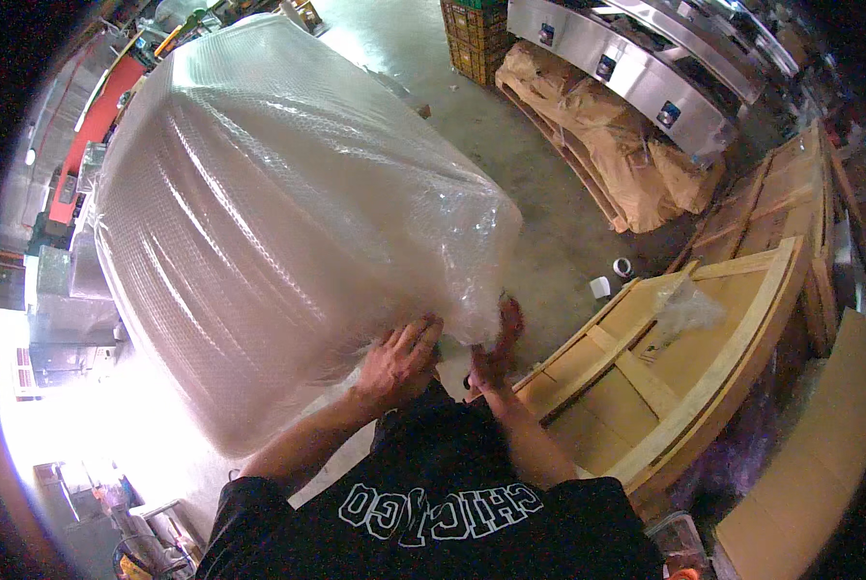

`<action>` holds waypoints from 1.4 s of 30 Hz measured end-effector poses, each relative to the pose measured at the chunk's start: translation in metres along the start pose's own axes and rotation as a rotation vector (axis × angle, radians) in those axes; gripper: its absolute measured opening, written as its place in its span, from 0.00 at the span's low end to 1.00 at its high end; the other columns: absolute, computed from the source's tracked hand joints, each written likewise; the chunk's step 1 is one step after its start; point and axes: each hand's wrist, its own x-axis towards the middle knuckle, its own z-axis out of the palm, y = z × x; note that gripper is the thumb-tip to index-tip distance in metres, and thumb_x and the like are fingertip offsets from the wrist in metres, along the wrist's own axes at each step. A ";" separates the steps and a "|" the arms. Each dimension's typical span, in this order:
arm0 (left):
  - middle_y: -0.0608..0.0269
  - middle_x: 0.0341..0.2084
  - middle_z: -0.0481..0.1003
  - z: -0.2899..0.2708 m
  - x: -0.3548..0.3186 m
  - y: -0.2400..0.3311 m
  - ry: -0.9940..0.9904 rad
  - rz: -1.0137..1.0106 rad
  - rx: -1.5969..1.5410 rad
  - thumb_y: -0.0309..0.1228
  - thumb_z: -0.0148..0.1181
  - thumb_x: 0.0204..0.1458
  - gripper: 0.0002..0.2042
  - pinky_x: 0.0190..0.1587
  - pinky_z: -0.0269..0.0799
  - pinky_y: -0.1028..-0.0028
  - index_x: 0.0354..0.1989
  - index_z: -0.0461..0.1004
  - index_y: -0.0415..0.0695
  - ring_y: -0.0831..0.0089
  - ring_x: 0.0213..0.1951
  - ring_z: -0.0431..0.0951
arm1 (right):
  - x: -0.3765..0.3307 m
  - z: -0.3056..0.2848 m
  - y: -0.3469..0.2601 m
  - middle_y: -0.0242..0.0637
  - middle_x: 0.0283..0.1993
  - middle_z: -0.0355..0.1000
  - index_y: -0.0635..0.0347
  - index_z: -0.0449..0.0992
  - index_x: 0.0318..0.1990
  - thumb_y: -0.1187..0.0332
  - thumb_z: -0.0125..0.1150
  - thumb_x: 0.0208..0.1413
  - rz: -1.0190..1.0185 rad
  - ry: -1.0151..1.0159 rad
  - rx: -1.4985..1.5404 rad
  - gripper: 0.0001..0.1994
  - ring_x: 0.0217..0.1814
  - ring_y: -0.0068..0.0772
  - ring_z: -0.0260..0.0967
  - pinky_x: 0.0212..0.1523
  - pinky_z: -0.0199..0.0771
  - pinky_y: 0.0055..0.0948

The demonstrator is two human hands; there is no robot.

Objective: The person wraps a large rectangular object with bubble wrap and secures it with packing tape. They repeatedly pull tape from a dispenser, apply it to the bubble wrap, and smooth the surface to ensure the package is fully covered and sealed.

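A large boxy object is covered in clear bubble wrap [259,193], which hangs in folds and bunches at its near right corner. My left hand [402,362] lies against the near edge of the wrap, its fingers stretched out over the plastic. At the bunched corner, my right hand [497,353] has the wrap's edge between thumb and raised fingers. Shadow hides part of that grip. A small dark rounded thing shows beside the right hand, too unclear to name. What lies under the wrap is blurred by the plastic.
A wooden crate panel [646,372] leans close on my right, with a cardboard sheet [810,464] beyond it. A tape roll [622,267] lies on the floor. Farther off are a pallet with brown paper-covered goods [612,140], steel panels [626,72] and stacked plastic crates [475,43].
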 end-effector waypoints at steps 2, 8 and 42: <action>0.55 0.55 0.75 -0.035 0.004 -0.006 0.080 0.092 0.094 0.39 0.63 0.56 0.21 0.59 0.67 0.53 0.57 0.75 0.48 0.54 0.53 0.76 | -0.024 0.008 0.024 0.43 0.64 0.65 0.61 0.61 0.67 0.66 0.65 0.54 0.324 0.005 0.487 0.33 0.69 0.43 0.59 0.71 0.55 0.46; 0.60 0.50 0.73 -0.073 0.019 -0.050 -0.020 0.202 0.231 0.35 0.67 0.49 0.18 0.60 0.64 0.55 0.50 0.76 0.50 0.58 0.53 0.74 | -0.062 0.066 0.056 0.34 0.52 0.68 0.61 0.63 0.64 0.54 0.68 0.58 0.541 0.087 0.937 0.32 0.51 0.33 0.65 0.61 0.63 0.35; 0.65 0.30 0.74 -0.073 0.032 -0.083 0.102 0.607 -0.052 0.27 0.65 0.41 0.06 0.51 0.69 0.59 0.29 0.78 0.50 0.61 0.40 0.77 | -0.135 0.110 -0.068 0.45 0.49 0.72 0.63 0.69 0.52 0.60 0.54 0.68 0.793 -0.152 -0.094 0.15 0.49 0.46 0.71 0.50 0.73 0.49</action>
